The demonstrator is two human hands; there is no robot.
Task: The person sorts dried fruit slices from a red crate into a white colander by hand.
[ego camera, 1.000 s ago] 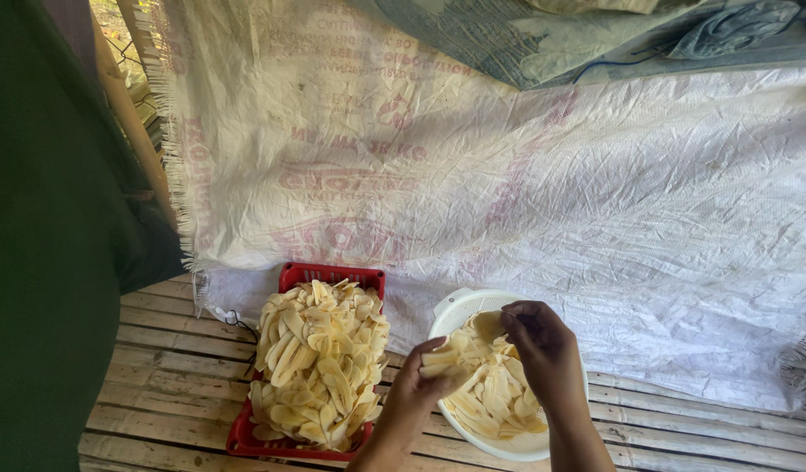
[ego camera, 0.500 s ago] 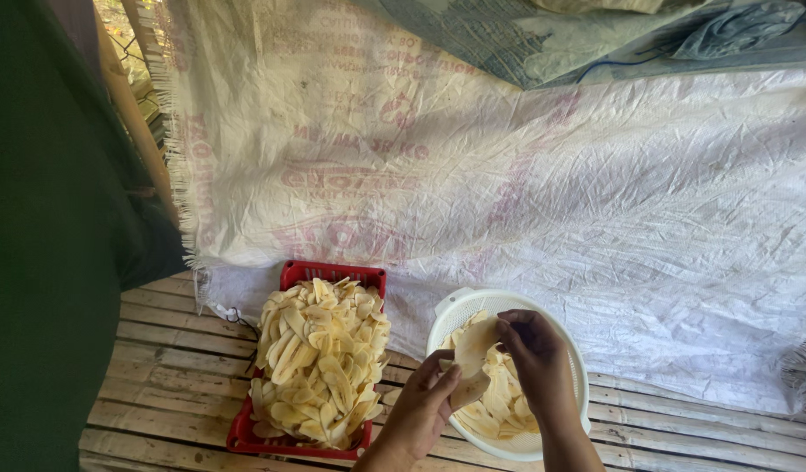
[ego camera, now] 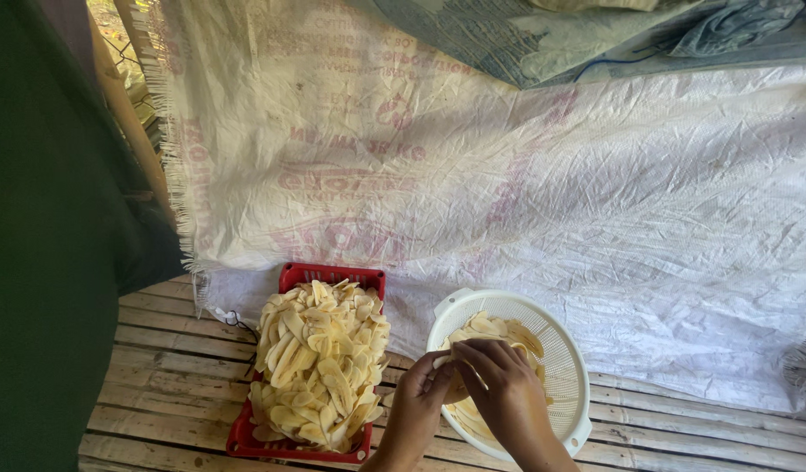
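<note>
- We see a white plastic colander, perforated and faintly glossy, under our hands.
- At its nine o'clock, a red plastic tray, smooth-rimmed, holds pale, matt, thin slices.
- The floor is split bamboo slats, dry and rough.
- At twelve o'clock hangs woven plastic sacking, crinkled, frayed-edged.
</note>
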